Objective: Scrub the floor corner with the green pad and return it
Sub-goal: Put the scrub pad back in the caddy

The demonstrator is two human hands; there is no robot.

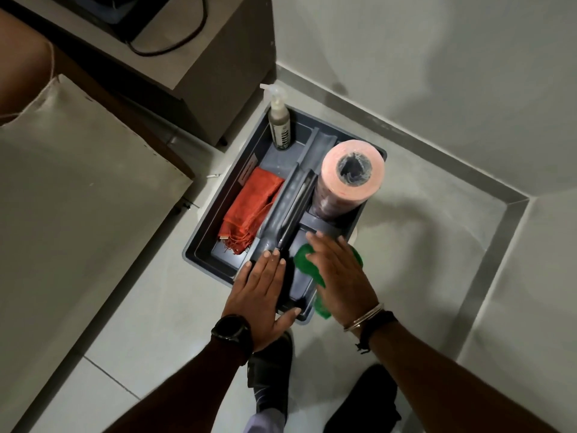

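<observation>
Resting hands: both lie palm-down over the near end of a dark grey plastic cleaning caddy [199, 242] at the centre of the frame.
Left hand: the left hand [260, 295], with a black wristwatch [231, 332], lies flat with fingers stretched out side by side over the caddy's near rim and the base of its grey centre handle [290, 210]; it grips nothing.
Right hand: the right hand [338, 276], wearing a thin metal bangle [363, 317] and a black thread band, lies flat with fingers close together on top of the green scrub pad [307, 260].
Green pad: crumpled under the right palm, showing at its left and right edges and below it; it sits at the caddy's lower-right compartment and overhangs the rim. Whether the fingers grip it cannot be told.
Caddy contents: a folded orange-red cloth [249, 210] in the left compartment, a clear trigger spray bottle [280, 120] upright at the upper-left corner, a pink paper roll [351, 176] upright in the upper-right compartment.
Floor: pale grey tiles [150, 307]; the caddy stands near the walls' grey skirting [437, 151].
Bottom of frame: two dark shoes.
</observation>
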